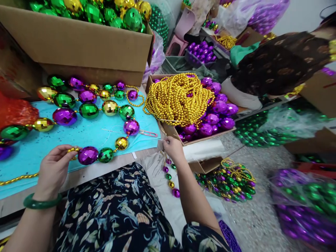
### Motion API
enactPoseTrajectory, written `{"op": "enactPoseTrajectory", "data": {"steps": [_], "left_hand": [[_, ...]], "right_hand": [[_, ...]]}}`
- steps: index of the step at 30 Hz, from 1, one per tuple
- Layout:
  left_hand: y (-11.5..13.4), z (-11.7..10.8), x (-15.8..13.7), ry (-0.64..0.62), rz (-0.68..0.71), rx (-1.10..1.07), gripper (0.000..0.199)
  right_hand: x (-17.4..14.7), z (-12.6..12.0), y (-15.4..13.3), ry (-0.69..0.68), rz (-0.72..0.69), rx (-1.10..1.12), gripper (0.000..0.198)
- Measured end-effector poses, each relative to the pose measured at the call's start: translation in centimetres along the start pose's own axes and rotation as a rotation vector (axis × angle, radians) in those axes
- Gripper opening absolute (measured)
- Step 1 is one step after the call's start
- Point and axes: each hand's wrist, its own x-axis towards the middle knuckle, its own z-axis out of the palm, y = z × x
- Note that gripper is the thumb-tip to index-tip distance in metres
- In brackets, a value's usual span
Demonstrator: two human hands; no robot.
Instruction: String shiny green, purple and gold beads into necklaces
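My left hand (54, 166), with a green bangle (42, 201) on its wrist, pinches the small gold beads (74, 149) at one end of a string of large faceted beads (88, 155). That string, in purple, green and gold, curves across the blue cloth (86, 136). At the cloth's right edge, my right hand (172, 147) is closed in a pinch on a thin pale thread (163, 140). Its far end is too fine to follow. Between the hands lies a pink wire-like tool (149, 133), near a purple bead, and a loose thread trails over the cloth.
A cardboard box (86, 42) of green and gold beads stands behind the cloth. Right of it, a low box (210, 136) holds purple beads under a heap of gold bead chains (181, 99). Another person (278, 63) sits at right. Bead bundles (231, 180) lie on the floor.
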Motion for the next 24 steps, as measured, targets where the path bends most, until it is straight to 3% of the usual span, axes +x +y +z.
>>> {"op": "enactPoseTrajectory", "data": {"steps": [9,19,24], "left_hand": [[0.1,-0.1,0.0,-0.002,0.010,-0.011,0.025],[-0.3,-0.1,0.5,-0.036,0.018,-0.097,0.027],[-0.5,0.0,0.7,-0.045,0.016,-0.090,0.027]], "right_hand": [[0.5,1.1,-0.9,-0.094,0.024,-0.056,0.023],[-2.9,-1.0,1.7,-0.304,-0.028,0.029,0.012],[-3.6,0.0,2.3,-0.381,-0.046,0.076,0.009]]}}
